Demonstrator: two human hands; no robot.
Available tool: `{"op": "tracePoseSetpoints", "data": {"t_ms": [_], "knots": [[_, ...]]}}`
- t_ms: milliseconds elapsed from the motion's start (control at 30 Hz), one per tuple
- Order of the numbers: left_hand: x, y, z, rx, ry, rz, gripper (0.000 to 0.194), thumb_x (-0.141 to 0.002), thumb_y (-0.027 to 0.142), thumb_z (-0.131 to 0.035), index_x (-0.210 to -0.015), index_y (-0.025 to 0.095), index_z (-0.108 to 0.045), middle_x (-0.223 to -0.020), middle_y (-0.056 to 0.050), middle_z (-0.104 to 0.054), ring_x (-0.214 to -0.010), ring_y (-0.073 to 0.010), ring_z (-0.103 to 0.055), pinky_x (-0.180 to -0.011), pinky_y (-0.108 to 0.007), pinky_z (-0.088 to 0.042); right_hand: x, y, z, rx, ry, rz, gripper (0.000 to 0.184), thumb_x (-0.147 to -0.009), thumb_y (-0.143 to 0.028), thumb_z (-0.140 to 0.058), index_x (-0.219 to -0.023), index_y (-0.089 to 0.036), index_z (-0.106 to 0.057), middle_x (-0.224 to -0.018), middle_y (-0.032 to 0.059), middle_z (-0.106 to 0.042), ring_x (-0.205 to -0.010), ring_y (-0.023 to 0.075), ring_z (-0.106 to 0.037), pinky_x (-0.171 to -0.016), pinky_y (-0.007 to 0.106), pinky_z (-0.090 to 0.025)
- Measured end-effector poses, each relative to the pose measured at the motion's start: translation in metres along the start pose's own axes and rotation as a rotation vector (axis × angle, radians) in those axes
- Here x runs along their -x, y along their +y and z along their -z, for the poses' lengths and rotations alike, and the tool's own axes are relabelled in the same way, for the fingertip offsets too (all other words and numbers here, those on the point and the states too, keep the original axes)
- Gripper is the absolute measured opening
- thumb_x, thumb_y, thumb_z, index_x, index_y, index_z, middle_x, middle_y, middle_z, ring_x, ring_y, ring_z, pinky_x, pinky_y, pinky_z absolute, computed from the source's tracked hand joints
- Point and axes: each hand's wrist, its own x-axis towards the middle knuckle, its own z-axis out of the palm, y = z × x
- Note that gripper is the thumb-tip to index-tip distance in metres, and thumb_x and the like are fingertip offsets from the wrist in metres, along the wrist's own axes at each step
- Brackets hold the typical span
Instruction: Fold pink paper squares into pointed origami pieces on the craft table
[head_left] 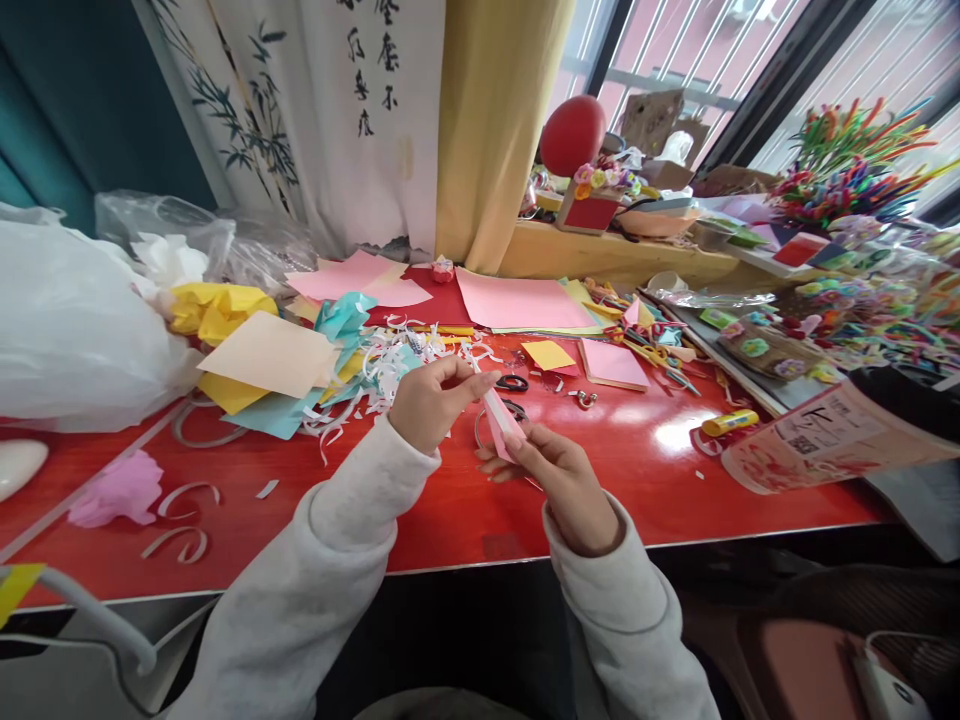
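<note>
Right hand (562, 480) nearer the table edge, thumb and fingers gripping the lower, wider end of a narrow folded pale pink paper strip (501, 425). Strip sits between the 2 hands, over the glossy red table (465, 520); long axis slants up, away and leftward. Left hand (431, 405): thumb and forefinger pinched at its far tip. Just beyond, black-handled scissors (514, 389); farther, a square yellow paper sheet (547, 355)

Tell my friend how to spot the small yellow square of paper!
On the red table, look beyond the right hand, which pinches folded pink paper. There, left of a pink stack, lies the yellow square. Its colour sets it apart: the stack beside it and the big sheet behind it are pink.
</note>
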Motion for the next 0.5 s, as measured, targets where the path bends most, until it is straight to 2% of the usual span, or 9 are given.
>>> {"op": "tracePoseSetpoints", "data": {"t_ms": [67, 233, 400, 500], "knots": [[0.0002, -0.0002, -0.0012, 0.017, -0.016, -0.003, 0.033, -0.069, 0.043, -0.055, -0.055, 0.015, -0.046, -0.052, 0.005, -0.039, -0.05, -0.0066, -0.034, -0.052, -0.021, -0.032, 0.0004, 0.0003, 0.0007, 0.026, 0.025, 0.006, 0.023, -0.072, -0.035, -0.057, -0.075, -0.012, -0.056, -0.071, 0.006, -0.066, -0.061, 0.0135, -0.063, -0.059, 0.026, -0.052], [-0.0011, -0.0007, -0.0041, 0.02, -0.189, 0.025, 0.036, -0.07, 0.047, -0.052, -0.053, 0.015, -0.049, -0.051, 0.004, -0.041, -0.05, -0.0075, -0.037, -0.05, -0.022, -0.031, 0.0002, 0.0025, 0.0003, -0.001, 0.088, 0.037, 0.023, -0.073, -0.036, -0.056, -0.072, -0.013, -0.057, -0.067, 0.0057, -0.067, -0.056, 0.0147, -0.063, -0.057, 0.028, -0.053], [-0.0007, 0.0001, -0.0012, 0.014, -0.136, 0.045, 0.035, -0.068, 0.042, -0.056, -0.048, 0.015, -0.046, -0.047, 0.005, -0.043, -0.046, -0.0064, -0.037, -0.048, -0.021, -0.031, 0.0014, 0.0017, 0.0009, -0.041, 0.072, -0.002, 0.039, -0.078, -0.046, -0.043, -0.08, -0.012, -0.061, -0.077, 0.0096, -0.067, -0.067, 0.0172, -0.064, -0.065, 0.032, -0.053], [0.0004, 0.0001, -0.0014, -0.011, -0.114, 0.027, 0.035, -0.068, 0.042, -0.056, -0.048, 0.016, -0.046, -0.047, 0.005, -0.044, -0.046, -0.0064, -0.036, -0.047, -0.021, -0.031, 0.0027, -0.0004, -0.0001, -0.017, 0.079, 0.012, 0.026, -0.073, -0.039, -0.055, -0.075, -0.013, -0.059, -0.072, 0.0065, -0.067, -0.062, 0.0148, -0.064, -0.064, 0.03, -0.053]]}}
